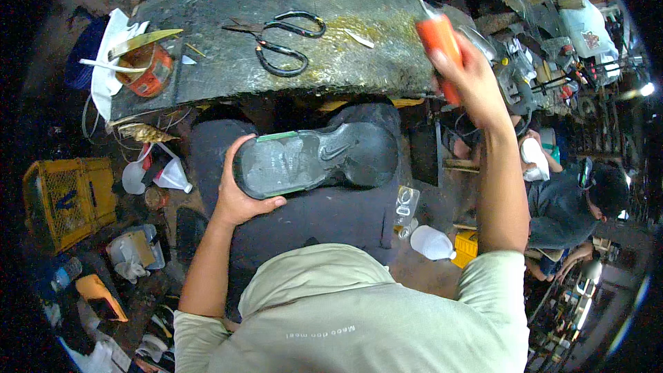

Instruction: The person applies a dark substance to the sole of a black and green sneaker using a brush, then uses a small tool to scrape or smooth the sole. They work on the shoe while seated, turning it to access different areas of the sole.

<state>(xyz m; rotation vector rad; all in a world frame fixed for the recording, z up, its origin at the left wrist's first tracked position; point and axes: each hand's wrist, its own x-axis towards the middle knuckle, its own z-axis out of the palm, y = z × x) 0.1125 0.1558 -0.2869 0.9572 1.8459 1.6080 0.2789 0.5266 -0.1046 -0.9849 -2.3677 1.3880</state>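
Note:
Across my lap lies a shoe [280, 162] with its dark grey sole facing up and thin green strips along its edges. My left hand [238, 190] is wrapped round its left end, thumb along the near edge. Raised over the bench's right end, my right hand [466, 72] grips an awl [438, 36] by its orange handle. Its thin metal shaft points up and away from me, apart from the shoe; the point is hard to make out. On the bench lie black-handled scissors [276, 38], open, with a small pale sliver [359, 39] to their right.
The worn workbench [214, 7] spans the far side of my knees. An orange-red tin [148, 72] holding strips stands at its left end. A yellow crate [69, 200] is on the left, a white bottle [431, 242] on the floor at right. Another person [570, 200] sits farther right.

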